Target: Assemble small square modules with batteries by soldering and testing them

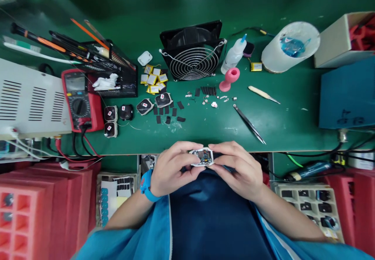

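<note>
- I see the front edge of the green workbench [211, 133] run across just beyond both hands, and the small white device casing [207, 157] sits in view right along that edge.
- Forward of the fingers, green surface stretches toward the metal tweezers [249, 124], which lie slanted ahead of the right hand [240, 170]; the pale-handled blade [262, 94] lies farther back.
- On my left, black rectangular pads [168, 110] lie scattered near two rounded dark-faced device housings, and a pile of yellow-edged battery cells [152, 79] sits behind them.
- A black fan [193, 54] with a wire guard bounds the back; a red multimeter [79, 99] stands at the left and a blue box [348, 95] at the right.
- Below bench level, I see red foam blocks on both sides and a compartment tray [310, 209] beside the right forearm.
- The left hand [172, 166], a blue band on its wrist, pinches the casing's left end; the right fingertips grasp its right end.
- Both forearms angle inward, with the casing's circuit board exposed between the hands.
</note>
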The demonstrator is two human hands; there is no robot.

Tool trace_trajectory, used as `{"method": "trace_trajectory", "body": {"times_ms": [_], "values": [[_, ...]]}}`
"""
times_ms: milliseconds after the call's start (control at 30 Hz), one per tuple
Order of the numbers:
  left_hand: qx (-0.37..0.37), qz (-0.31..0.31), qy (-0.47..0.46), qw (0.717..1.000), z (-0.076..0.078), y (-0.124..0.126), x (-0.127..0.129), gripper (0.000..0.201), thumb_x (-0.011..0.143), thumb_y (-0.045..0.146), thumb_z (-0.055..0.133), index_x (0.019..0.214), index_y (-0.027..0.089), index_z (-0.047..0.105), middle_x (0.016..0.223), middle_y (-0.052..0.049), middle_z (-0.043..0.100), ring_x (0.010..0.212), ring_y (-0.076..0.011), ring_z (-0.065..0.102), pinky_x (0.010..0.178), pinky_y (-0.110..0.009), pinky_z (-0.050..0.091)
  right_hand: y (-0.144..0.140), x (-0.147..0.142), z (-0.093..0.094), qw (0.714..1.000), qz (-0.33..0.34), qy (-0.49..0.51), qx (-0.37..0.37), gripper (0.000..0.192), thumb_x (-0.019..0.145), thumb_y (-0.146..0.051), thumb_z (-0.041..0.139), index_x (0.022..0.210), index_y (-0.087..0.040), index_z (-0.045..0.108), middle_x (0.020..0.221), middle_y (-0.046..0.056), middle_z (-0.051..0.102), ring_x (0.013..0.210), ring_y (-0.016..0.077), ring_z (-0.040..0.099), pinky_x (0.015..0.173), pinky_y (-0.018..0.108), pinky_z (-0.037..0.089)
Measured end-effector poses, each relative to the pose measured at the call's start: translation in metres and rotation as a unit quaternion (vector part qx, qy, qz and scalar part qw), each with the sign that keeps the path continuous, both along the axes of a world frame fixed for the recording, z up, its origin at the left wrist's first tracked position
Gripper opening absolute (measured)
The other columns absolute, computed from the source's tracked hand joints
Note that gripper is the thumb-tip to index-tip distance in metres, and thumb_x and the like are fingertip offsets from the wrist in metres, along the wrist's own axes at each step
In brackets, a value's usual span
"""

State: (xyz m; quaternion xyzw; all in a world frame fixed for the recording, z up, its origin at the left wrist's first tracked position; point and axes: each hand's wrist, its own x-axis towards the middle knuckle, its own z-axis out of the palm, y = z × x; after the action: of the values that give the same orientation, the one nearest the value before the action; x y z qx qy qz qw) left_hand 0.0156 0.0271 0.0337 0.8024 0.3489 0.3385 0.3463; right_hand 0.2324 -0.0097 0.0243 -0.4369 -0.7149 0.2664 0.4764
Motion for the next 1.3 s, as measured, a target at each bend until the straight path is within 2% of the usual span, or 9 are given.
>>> {"method": "trace_trajectory", "body": {"times_ms": [333,500,667,767,933,1033,1100,1200,1300], "values": [[0.023,-0.002,0.015,1.000,0.006,-0.001,0.000,0.016,0.090,0.020,0.075,0.099,0.022,0.063,0.120,-0.007,0.072,0.072,-0.0089,0.070,0.070,-0.023,0.060,0.000,-0.001,0.001,1.000,0.009,0.005,-0.005,0.023,0.091,-0.012,0.071,0.111,-0.022,0.066,0.113,0.010,0.077,0.095,0.0222,0.076,0.077,0.040,0.063],[0.072,0.000,0.100,0.992,-0.015,0.013,0.003,0.014,0.092,0.020,0.073,0.103,0.020,0.064,0.118,-0.008,0.074,0.094,-0.0172,0.073,0.079,-0.028,0.060,0.014,0.023,-0.008,0.985,-0.072,-0.159,0.013,0.021,0.093,-0.019,0.071,0.112,-0.024,0.064,0.114,0.011,0.074,0.101,0.0262,0.071,0.085,0.045,0.059],[0.103,0.015,0.151,0.983,-0.033,0.022,0.001,0.021,0.093,0.027,0.073,0.112,0.020,0.067,0.112,-0.009,0.075,0.100,-0.0241,0.068,0.087,-0.041,0.057,0.029,0.066,-0.020,0.915,-0.218,-0.335,-0.045,0.029,0.093,-0.044,0.069,0.109,-0.020,0.064,0.101,0.013,0.066,0.092,0.0302,0.061,0.080,0.046,0.052],[0.105,0.005,0.135,0.985,-0.036,0.022,0.000,0.027,0.092,0.031,0.074,0.117,0.022,0.067,0.118,-0.011,0.073,0.108,-0.0262,0.066,0.093,-0.047,0.055,0.031,0.080,-0.026,0.903,-0.212,-0.367,-0.072,0.022,0.098,-0.043,0.060,0.097,-0.021,0.064,0.088,0.009,0.062,0.081,0.0269,0.056,0.073,0.040,0.048],[0.100,0.001,0.122,0.987,-0.036,0.020,0.004,0.026,0.094,0.021,0.071,0.119,0.023,0.067,0.115,-0.010,0.074,0.104,-0.0243,0.069,0.090,-0.044,0.057,0.033,0.075,-0.026,0.919,-0.186,-0.340,-0.073,0.022,0.101,-0.034,0.055,0.083,-0.023,0.061,0.076,0.005,0.060,0.073,0.0229,0.057,0.067,0.035,0.045],[0.022,0.035,0.051,0.998,-0.032,0.020,0.005,0.022,0.091,0.020,0.073,0.113,0.024,0.069,0.112,-0.009,0.075,0.104,-0.0237,0.070,0.091,-0.043,0.058,0.035,0.067,-0.022,0.936,-0.184,-0.289,-0.080,0.024,0.101,-0.035,0.055,0.083,-0.022,0.062,0.075,0.004,0.062,0.069,0.0202,0.060,0.062,0.032,0.045],[-0.104,0.070,-0.079,0.989,-0.029,0.023,0.002,0.020,0.091,0.029,0.075,0.110,0.025,0.068,0.111,-0.008,0.075,0.102,-0.0225,0.072,0.091,-0.041,0.060,0.035,0.062,-0.020,0.948,-0.186,-0.246,-0.085,0.023,0.101,-0.036,0.056,0.083,-0.022,0.062,0.073,0.003,0.064,0.064,0.0177,0.060,0.058,0.030,0.045],[-0.327,0.104,-0.268,0.900,-0.024,0.028,-0.007,0.032,0.093,0.051,0.071,0.112,0.026,0.062,0.109,-0.006,0.075,0.091,-0.0196,0.074,0.081,-0.037,0.063,0.033,0.056,-0.016,0.960,-0.193,-0.175,-0.101,0.023,0.099,-0.039,0.060,0.083,-0.023,0.063,0.070,0.001,0.065,0.056,0.0151,0.059,0.054,0.029,0.046],[-0.446,0.129,-0.303,0.832,-0.021,0.030,-0.014,0.043,0.090,0.063,0.068,0.112,0.027,0.059,0.110,-0.006,0.073,0.081,-0.0165,0.072,0.073,-0.034,0.062,0.029,0.050,-0.013,0.965,-0.209,-0.073,-0.143,0.020,0.096,-0.040,0.065,0.086,-0.023,0.063,0.066,-0.002,0.066,0.050,0.0139,0.060,0.051,0.028,0.049]]}}
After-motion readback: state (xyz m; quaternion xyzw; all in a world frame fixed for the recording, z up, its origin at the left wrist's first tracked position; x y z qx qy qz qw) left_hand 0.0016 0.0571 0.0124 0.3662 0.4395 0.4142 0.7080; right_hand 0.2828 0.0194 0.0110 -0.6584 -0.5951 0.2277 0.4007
